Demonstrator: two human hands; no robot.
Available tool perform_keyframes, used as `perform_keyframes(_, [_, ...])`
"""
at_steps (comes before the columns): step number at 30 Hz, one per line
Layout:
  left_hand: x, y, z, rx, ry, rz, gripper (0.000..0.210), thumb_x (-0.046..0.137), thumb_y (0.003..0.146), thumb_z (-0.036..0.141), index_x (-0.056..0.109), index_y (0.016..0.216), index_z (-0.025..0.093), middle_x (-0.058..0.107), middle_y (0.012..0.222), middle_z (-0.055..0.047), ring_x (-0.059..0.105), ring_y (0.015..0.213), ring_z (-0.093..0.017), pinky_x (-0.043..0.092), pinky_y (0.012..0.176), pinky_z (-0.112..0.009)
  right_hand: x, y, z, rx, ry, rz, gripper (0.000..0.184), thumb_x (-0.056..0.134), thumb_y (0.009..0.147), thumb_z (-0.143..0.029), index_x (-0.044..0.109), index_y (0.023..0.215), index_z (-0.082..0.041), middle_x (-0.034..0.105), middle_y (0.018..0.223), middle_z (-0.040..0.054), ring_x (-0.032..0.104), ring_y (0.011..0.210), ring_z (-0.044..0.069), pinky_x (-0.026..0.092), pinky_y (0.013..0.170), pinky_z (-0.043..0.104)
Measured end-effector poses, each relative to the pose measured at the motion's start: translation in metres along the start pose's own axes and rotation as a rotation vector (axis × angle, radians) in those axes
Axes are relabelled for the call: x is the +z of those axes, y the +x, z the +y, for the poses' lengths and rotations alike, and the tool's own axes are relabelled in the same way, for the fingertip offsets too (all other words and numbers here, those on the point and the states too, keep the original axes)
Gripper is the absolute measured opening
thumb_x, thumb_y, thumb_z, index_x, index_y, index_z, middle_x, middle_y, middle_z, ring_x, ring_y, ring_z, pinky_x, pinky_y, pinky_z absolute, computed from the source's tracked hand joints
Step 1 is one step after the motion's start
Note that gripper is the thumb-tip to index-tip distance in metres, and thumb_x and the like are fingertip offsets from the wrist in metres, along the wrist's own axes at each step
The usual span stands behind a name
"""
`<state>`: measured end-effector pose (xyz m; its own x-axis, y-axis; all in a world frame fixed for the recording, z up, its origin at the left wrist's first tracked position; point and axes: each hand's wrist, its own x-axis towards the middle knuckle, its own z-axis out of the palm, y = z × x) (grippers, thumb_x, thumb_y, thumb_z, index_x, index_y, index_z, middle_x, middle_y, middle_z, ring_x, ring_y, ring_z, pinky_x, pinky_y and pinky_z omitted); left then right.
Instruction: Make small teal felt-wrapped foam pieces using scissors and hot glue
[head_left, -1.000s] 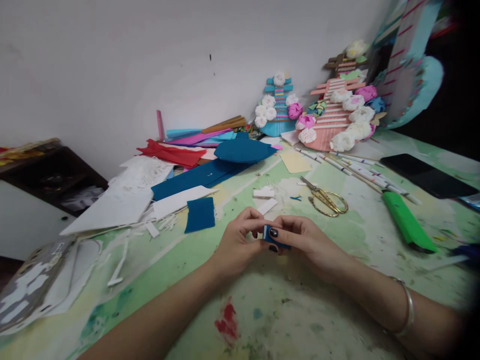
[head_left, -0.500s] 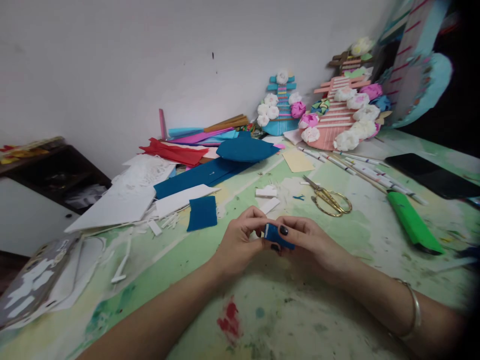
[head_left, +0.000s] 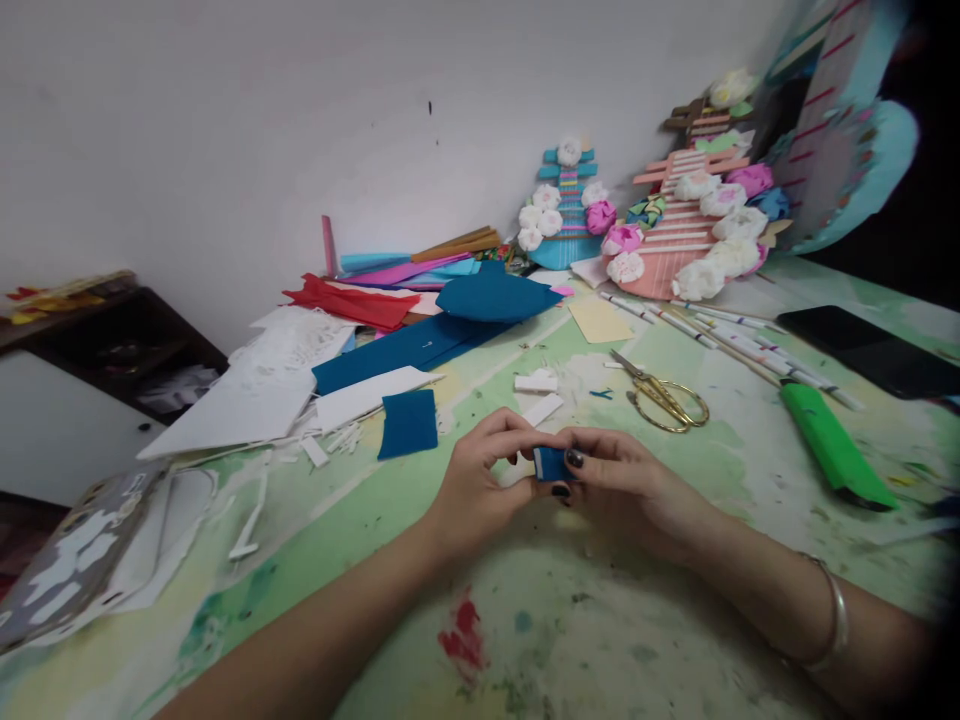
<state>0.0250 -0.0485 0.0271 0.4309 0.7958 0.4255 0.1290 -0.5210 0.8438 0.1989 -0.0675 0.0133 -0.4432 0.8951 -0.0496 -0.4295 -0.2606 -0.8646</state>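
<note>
Blue piece (head_left: 552,465) between both hands (head_left: 478,480)

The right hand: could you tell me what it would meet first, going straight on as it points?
Probably the left hand, just beyond the small blue piece that the right hand grips; depth is hard to judge.

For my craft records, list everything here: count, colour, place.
piece: 1, blue, between hands
square: 1, blue, left
scraps: several, white, scattered
scissors: 1, gold, right
case: 1, green, right
pens: several, white, right
phone: 1, black, right
instruments: several, multicoloured, back
sheets: several, multicoloured, left
board: 1, grey, left
cabinet: 1, brown and white, left
wall: 1, grey, back
table: 1, green, underneath
bracelet: 1, silver, wrist
left hand: 1, bare, centre
right hand: 1, bare, centre
</note>
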Motion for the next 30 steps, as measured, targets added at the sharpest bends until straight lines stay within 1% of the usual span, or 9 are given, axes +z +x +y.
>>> perform_keyframes(3, [-0.002,0.001,0.002,0.001,0.014,0.010,0.031,0.074,0.070,0.015,0.072,0.100,0.022,0.061,0.081,-0.004,0.054,0.075,-0.015,0.044,0.068,-0.028,-0.002,-0.001,-0.003,0.000,-0.048,0.018,0.023,0.075,0.069,-0.028,0.066,0.086,-0.016,0.059,0.076,0.0011,0.050,0.063,0.011,0.039,0.062,0.024])
perform_keyframes(7, [-0.002,0.001,0.005,0.006,0.048,0.033,0.029,0.076,0.070,0.021,0.071,0.099,0.018,0.065,0.083,-0.006,0.055,0.074,-0.016,0.044,0.067,-0.029,-0.004,-0.001,-0.006,-0.054,-0.185,0.058,0.022,0.073,0.072,-0.030,0.065,0.087,-0.017,0.060,0.073,0.0014,0.051,0.065,0.012,0.040,0.062,0.024])
perform_keyframes(10, [-0.002,0.001,0.007,-0.001,0.071,0.067,0.023,0.073,0.072,0.019,0.071,0.095,0.017,0.065,0.080,-0.006,0.055,0.071,-0.015,0.044,0.065,-0.028,-0.003,0.000,-0.010,-0.112,-0.305,0.095,0.026,0.074,0.072,-0.033,0.065,0.090,-0.017,0.061,0.075,0.0019,0.052,0.065,0.012,0.040,0.061,0.024])
perform_keyframes(14, [-0.003,0.000,0.007,-0.010,0.047,0.082,0.021,0.071,0.073,0.018,0.070,0.094,0.017,0.065,0.082,-0.006,0.056,0.071,-0.015,0.047,0.065,-0.028,0.000,0.001,-0.014,-0.136,-0.383,0.134,0.023,0.075,0.070,-0.034,0.064,0.082,-0.017,0.061,0.069,0.0009,0.052,0.061,0.012,0.042,0.058,0.024])
perform_keyframes(18, [-0.003,-0.001,0.004,-0.087,0.000,0.073,0.019,0.069,0.076,0.023,0.070,0.094,0.016,0.066,0.088,-0.008,0.059,0.076,-0.016,0.049,0.069,-0.028,0.002,0.000,-0.016,-0.184,-0.460,0.157,0.020,0.072,0.073,-0.033,0.065,0.080,-0.017,0.062,0.070,0.0013,0.053,0.061,0.012,0.042,0.056,0.024])
perform_keyframes(22, [-0.002,-0.001,0.001,-0.182,-0.078,0.076,0.017,0.069,0.077,0.025,0.071,0.091,0.015,0.068,0.086,-0.007,0.061,0.077,-0.016,0.049,0.072,-0.027,0.003,-0.002,-0.015,-0.251,-0.567,0.165,0.018,0.069,0.076,-0.032,0.064,0.084,-0.016,0.063,0.078,0.0036,0.056,0.069,0.014,0.043,0.061,0.025])
perform_keyframes(24, [-0.001,0.000,0.000,-0.219,-0.128,0.085,0.017,0.071,0.075,0.025,0.072,0.088,0.015,0.068,0.084,-0.006,0.062,0.077,-0.016,0.049,0.071,-0.026,0.003,-0.002,-0.015,-0.256,-0.574,0.156,0.017,0.068,0.077,-0.031,0.064,0.086,-0.016,0.064,0.080,0.0041,0.056,0.072,0.015,0.043,0.063,0.026])
perform_keyframes(28, [-0.003,0.001,0.001,-0.287,-0.209,0.107,0.018,0.074,0.072,0.026,0.073,0.087,0.016,0.069,0.080,-0.005,0.061,0.071,-0.014,0.050,0.068,-0.025,0.003,-0.003,-0.016,-0.230,-0.485,0.116,0.016,0.067,0.077,-0.028,0.063,0.088,-0.017,0.065,0.083,0.0038,0.059,0.074,0.015,0.044,0.065,0.025])
perform_keyframes(30, [-0.004,0.001,0.001,-0.307,-0.242,0.105,0.018,0.075,0.071,0.025,0.073,0.086,0.016,0.069,0.077,-0.005,0.061,0.068,-0.013,0.050,0.066,-0.024,0.003,-0.003,-0.016,-0.219,-0.463,0.124,0.016,0.067,0.077,-0.027,0.063,0.088,-0.017,0.065,0.083,0.0036,0.058,0.073,0.014,0.044,0.064,0.024])
